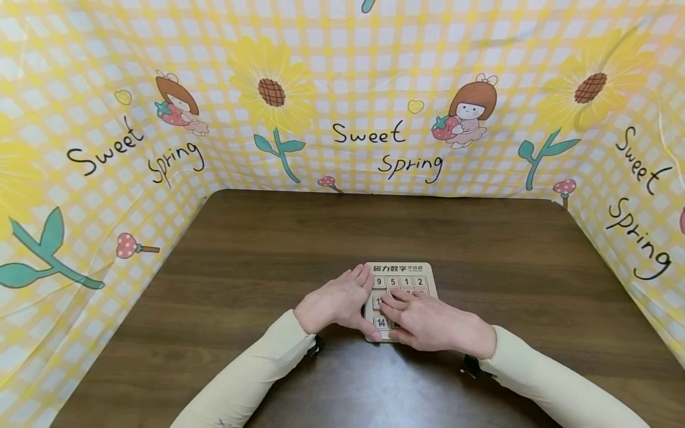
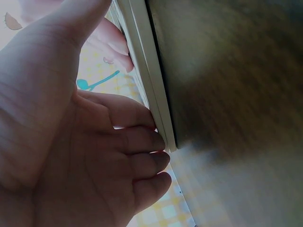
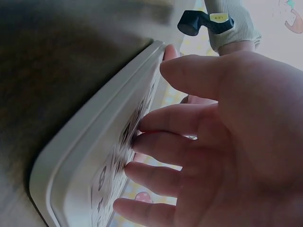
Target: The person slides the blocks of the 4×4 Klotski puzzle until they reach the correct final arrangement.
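Observation:
A light wooden sliding number puzzle (image 1: 434, 279) lies flat on the table, with dark lettering along its far edge. Its square number tiles (image 1: 399, 282) read 9, 5, 1, 2 in the far row; a 14 shows near the front left. My left hand (image 1: 334, 302) lies along the left side, fingers extended against the edge and thumb at the near left corner. Over the tiles, my right hand (image 1: 430, 321) touches them with nearly straight fingertips, hiding much of the middle and right. In the right wrist view those fingers (image 3: 158, 178) meet the tile faces.
The puzzle is on a dark brown wood-grain table (image 1: 278, 238). A yellow checked cloth (image 1: 364, 77) with sunflowers and lettering stands around its back and sides. Dark straps (image 1: 476, 365) show at both wrists, below light sleeves (image 1: 257, 362).

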Demonstrator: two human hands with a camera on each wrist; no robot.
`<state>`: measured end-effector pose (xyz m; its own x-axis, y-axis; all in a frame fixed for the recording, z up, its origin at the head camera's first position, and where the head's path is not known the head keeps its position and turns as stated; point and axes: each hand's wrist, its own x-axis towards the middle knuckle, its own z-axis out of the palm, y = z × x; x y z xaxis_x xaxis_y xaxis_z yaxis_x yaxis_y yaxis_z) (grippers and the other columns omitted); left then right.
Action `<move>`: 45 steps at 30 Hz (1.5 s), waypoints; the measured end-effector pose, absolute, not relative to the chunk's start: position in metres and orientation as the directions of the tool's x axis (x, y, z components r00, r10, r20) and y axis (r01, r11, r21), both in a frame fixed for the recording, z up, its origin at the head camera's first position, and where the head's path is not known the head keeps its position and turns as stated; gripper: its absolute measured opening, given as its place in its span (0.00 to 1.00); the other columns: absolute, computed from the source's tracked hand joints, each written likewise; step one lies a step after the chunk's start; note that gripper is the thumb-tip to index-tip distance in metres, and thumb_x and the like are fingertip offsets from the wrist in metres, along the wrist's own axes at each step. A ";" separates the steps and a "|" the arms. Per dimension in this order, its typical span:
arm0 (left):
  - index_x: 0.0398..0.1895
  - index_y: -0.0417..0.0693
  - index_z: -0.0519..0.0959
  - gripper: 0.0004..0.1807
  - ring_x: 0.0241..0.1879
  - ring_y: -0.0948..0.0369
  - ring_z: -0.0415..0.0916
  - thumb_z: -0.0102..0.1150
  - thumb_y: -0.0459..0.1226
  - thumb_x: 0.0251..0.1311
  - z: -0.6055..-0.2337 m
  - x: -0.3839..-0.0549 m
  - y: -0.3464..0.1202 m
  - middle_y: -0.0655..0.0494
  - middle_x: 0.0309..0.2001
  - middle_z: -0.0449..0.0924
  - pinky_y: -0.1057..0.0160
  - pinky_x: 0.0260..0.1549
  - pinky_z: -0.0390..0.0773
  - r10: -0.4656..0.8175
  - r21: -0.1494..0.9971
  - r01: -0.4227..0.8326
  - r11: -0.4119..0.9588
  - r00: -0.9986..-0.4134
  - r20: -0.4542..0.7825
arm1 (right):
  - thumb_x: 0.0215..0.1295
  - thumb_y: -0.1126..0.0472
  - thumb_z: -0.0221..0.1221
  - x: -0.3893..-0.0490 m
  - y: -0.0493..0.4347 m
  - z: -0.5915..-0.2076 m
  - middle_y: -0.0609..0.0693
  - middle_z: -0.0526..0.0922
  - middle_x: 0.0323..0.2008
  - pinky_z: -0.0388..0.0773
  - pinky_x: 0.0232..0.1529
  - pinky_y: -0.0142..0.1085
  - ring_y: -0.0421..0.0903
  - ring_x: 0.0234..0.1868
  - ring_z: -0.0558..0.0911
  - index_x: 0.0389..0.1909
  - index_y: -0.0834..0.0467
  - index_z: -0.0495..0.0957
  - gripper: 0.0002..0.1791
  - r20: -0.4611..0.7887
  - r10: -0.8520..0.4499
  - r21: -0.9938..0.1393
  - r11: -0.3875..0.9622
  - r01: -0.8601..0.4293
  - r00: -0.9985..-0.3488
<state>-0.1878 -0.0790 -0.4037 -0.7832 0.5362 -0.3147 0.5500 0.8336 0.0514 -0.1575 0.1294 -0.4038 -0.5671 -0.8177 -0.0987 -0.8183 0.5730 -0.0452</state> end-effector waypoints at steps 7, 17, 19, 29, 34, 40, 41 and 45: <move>0.77 0.38 0.48 0.69 0.79 0.51 0.42 0.61 0.73 0.42 -0.402 -0.187 -0.079 0.41 0.79 0.42 0.55 0.77 0.49 0.541 0.054 0.554 0.831 -0.780 -0.313 | 0.70 0.48 0.56 -0.149 0.131 -0.404 0.58 0.71 0.68 0.74 0.62 0.58 0.58 0.71 0.69 0.67 0.61 0.70 0.30 -0.073 -0.835 -0.005 0.547 -0.837 -0.545; 0.77 0.38 0.47 0.69 0.79 0.51 0.42 0.61 0.73 0.43 -0.403 -0.187 -0.080 0.41 0.79 0.42 0.55 0.77 0.50 0.547 0.057 0.558 0.828 -0.780 -0.304 | 0.69 0.47 0.56 -0.144 0.130 -0.406 0.57 0.72 0.68 0.74 0.62 0.56 0.56 0.70 0.70 0.67 0.61 0.70 0.31 -0.055 -0.835 0.019 0.547 -0.837 -0.547; 0.77 0.37 0.47 0.69 0.79 0.51 0.42 0.62 0.73 0.43 -0.403 -0.186 -0.080 0.41 0.79 0.42 0.55 0.77 0.50 0.546 0.061 0.556 0.829 -0.781 -0.304 | 0.70 0.47 0.55 -0.146 0.131 -0.405 0.56 0.72 0.68 0.74 0.63 0.56 0.56 0.70 0.70 0.68 0.60 0.70 0.30 -0.072 -0.835 0.007 0.547 -0.837 -0.546; 0.78 0.38 0.47 0.70 0.79 0.51 0.41 0.61 0.74 0.42 -0.403 -0.188 -0.080 0.42 0.79 0.41 0.55 0.77 0.50 0.537 0.062 0.549 0.834 -0.780 -0.322 | 0.71 0.49 0.54 -0.170 0.130 -0.395 0.59 0.72 0.68 0.71 0.66 0.54 0.59 0.70 0.70 0.67 0.62 0.70 0.30 -0.064 -0.836 -0.061 0.549 -0.834 -0.546; 0.78 0.38 0.48 0.70 0.79 0.51 0.41 0.60 0.75 0.41 -0.404 -0.189 -0.080 0.42 0.79 0.42 0.55 0.77 0.49 0.535 0.055 0.549 0.834 -0.779 -0.328 | 0.72 0.51 0.54 -0.184 0.129 -0.395 0.63 0.71 0.67 0.70 0.67 0.53 0.61 0.70 0.69 0.66 0.65 0.70 0.29 -0.057 -0.831 -0.074 0.556 -0.828 -0.553; 0.77 0.38 0.47 0.70 0.79 0.51 0.41 0.60 0.75 0.42 -0.404 -0.188 -0.081 0.42 0.79 0.42 0.55 0.77 0.50 0.541 0.053 0.556 0.829 -0.777 -0.321 | 0.73 0.50 0.53 -0.195 0.124 -0.398 0.65 0.67 0.69 0.67 0.70 0.52 0.62 0.71 0.66 0.68 0.67 0.67 0.31 -0.092 -0.820 -0.100 0.572 -0.814 -0.565; 0.77 0.38 0.47 0.70 0.79 0.51 0.41 0.60 0.74 0.42 -0.404 -0.188 -0.081 0.42 0.79 0.42 0.55 0.77 0.50 0.542 0.054 0.556 0.829 -0.777 -0.319 | 0.73 0.50 0.52 -0.196 0.124 -0.398 0.65 0.67 0.70 0.66 0.71 0.52 0.62 0.72 0.65 0.68 0.67 0.66 0.31 -0.101 -0.817 -0.102 0.576 -0.811 -0.567; 0.77 0.38 0.48 0.70 0.79 0.51 0.42 0.61 0.74 0.42 -0.404 -0.189 -0.081 0.42 0.79 0.42 0.55 0.77 0.50 0.543 0.057 0.556 0.829 -0.777 -0.317 | 0.73 0.50 0.52 -0.199 0.123 -0.402 0.65 0.65 0.71 0.64 0.72 0.51 0.62 0.73 0.64 0.69 0.66 0.65 0.32 -0.124 -0.810 -0.110 0.586 -0.803 -0.573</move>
<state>-0.1885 -0.0806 -0.4040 -0.7774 0.5431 -0.3174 0.5560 0.8292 0.0571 -0.1987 0.1232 -0.4016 -0.5733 -0.8098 -0.1243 -0.8031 0.5855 -0.1102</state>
